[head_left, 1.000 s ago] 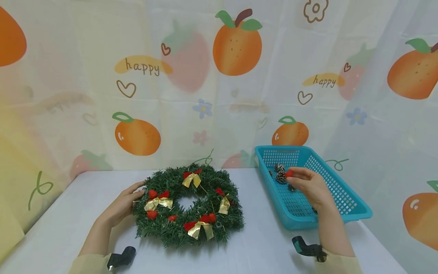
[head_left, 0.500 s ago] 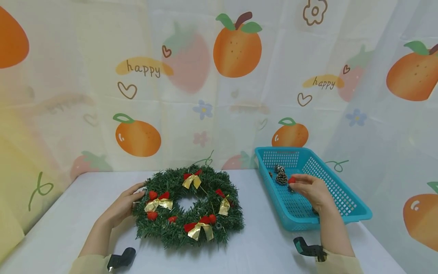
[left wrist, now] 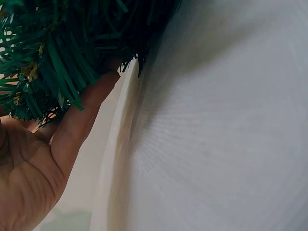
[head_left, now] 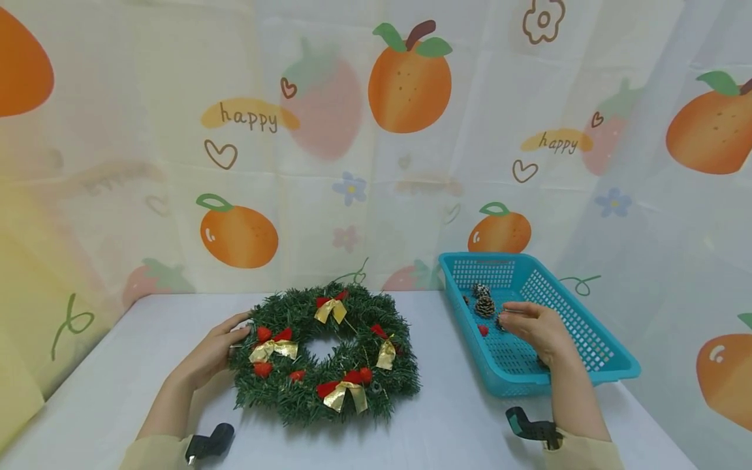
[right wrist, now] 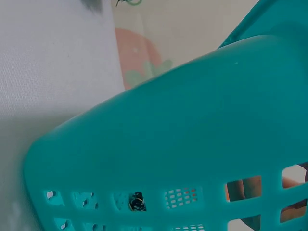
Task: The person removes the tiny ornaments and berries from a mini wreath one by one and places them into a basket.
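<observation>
A green Christmas wreath [head_left: 264, 388] with red-and-gold bows and small red ornaments lies on the table. At its left edge, my left hand [head_left: 208, 349] grips the needles; in the left wrist view the thumb [left wrist: 82, 120] runs under the greenery and the other fingers are mostly hidden. My right hand [head_left: 537, 329] is inside the blue basket [head_left: 493, 385], fingertips right at a dark pine cone [head_left: 501, 322]. A small red ornament [head_left: 483, 330] lies on the basket floor, left of the fingers. Through the basket holes in the right wrist view, parts of the fingers [right wrist: 251, 187] show.
Two more pine cones, one frosted [head_left: 480, 290] and one brown [head_left: 484, 306], sit near the basket's left wall. White cloth covers the table [head_left: 435, 418]. Behind it hangs a fruit-print curtain [head_left: 376, 209], close to the basket's far end.
My right hand has lowered into the basket and let go of the red ornament, which now lies on the basket floor. The left hand and wreath stay put.
</observation>
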The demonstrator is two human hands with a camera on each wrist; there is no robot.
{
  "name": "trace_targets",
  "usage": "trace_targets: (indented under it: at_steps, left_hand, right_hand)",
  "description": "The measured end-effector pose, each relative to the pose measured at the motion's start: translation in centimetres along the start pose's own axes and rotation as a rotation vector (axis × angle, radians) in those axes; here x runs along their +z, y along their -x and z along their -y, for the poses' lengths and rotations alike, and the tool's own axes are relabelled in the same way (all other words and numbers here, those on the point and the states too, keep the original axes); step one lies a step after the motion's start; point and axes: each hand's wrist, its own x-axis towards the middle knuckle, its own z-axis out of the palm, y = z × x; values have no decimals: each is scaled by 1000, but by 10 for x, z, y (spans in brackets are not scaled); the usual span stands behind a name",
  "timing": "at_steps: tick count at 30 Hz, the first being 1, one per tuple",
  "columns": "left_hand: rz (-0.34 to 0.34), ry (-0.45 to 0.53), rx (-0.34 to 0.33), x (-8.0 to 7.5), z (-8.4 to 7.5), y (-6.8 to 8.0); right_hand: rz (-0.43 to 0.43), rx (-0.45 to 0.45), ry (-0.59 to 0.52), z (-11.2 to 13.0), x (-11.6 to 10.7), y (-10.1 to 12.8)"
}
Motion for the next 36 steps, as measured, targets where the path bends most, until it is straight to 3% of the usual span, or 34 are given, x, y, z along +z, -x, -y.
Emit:
trace_targets:
  at_steps: [11, 18, 36]
  left_hand:
    - [6, -3, 9, 0, 0, -2]
    - [6, -8, 7, 0, -2, -1]
    - [2, 10, 13, -1, 2, -2]
  right_hand:
    - [-4, -3, 12, 2, -1, 4]
    - [-12, -7, -41, 6, -1, 6]
    - [31, -120, -88, 34, 7, 24]
